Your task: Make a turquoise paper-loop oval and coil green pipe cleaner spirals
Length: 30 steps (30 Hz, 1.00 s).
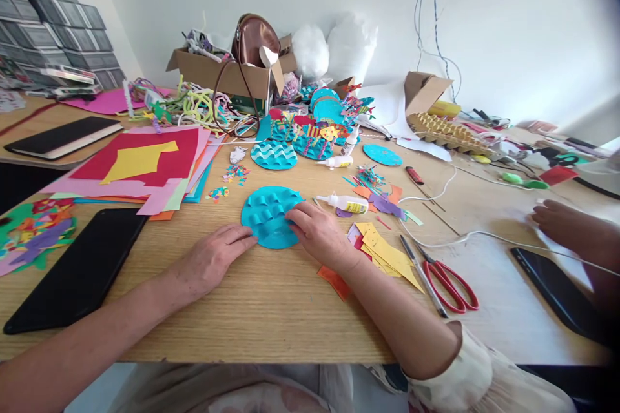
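A round blue paper disc (277,240) lies on the table in front of me, with rows of raised wavy blue strips (272,199) across it. My left hand (209,257) rests at its lower left edge, fingers stretched out and their tips touching the rim. At the right edge, my right hand (323,232) pinches the end of a wavy blue strip; the fingertips partly hide it. Just beyond that hand lies a white glue bottle (349,204) on its side. Yellow paper pieces (385,250) and an orange piece (334,281) lie by my right forearm.
Red-handled scissors (448,284) and a pen (421,271) lie to the right. Another person's hand (557,222) is near a phone (557,297). At left are a black tablet (77,271) and coloured paper sheets (184,142). Finished-looking wavy discs (274,155) stand behind.
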Tool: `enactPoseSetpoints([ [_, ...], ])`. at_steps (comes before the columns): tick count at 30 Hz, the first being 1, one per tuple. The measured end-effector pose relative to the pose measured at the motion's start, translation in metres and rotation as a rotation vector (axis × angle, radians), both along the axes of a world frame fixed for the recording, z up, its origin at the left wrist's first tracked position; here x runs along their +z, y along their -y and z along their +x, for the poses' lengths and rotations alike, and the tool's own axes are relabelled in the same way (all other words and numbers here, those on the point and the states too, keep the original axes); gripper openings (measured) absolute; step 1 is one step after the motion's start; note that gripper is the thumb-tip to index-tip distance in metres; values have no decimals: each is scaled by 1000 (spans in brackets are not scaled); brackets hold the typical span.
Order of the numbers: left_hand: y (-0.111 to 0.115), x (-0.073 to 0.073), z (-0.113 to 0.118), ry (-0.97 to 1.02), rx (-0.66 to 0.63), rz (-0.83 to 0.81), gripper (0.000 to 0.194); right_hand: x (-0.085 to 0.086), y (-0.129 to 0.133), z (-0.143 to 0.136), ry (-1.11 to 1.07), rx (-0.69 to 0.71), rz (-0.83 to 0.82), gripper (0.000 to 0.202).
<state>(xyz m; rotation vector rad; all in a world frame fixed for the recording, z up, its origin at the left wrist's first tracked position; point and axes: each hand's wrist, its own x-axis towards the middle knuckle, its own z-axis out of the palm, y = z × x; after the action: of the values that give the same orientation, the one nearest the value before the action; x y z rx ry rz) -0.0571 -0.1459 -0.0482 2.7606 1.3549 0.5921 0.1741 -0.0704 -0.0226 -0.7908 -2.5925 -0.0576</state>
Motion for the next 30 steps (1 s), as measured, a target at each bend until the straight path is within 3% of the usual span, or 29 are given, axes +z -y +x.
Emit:
enactPoseSetpoints([
  [8,-1,1,0,7,4,-17,38,-2,4,-6,-82,58,-47,19],
  [21,-1,8,3,-94,12,-32,35,4,6,-6,194,81,121,16],
  [30,-3,9,5,-94,-64,58,33,5,4,-3,213,107,129,18],
])
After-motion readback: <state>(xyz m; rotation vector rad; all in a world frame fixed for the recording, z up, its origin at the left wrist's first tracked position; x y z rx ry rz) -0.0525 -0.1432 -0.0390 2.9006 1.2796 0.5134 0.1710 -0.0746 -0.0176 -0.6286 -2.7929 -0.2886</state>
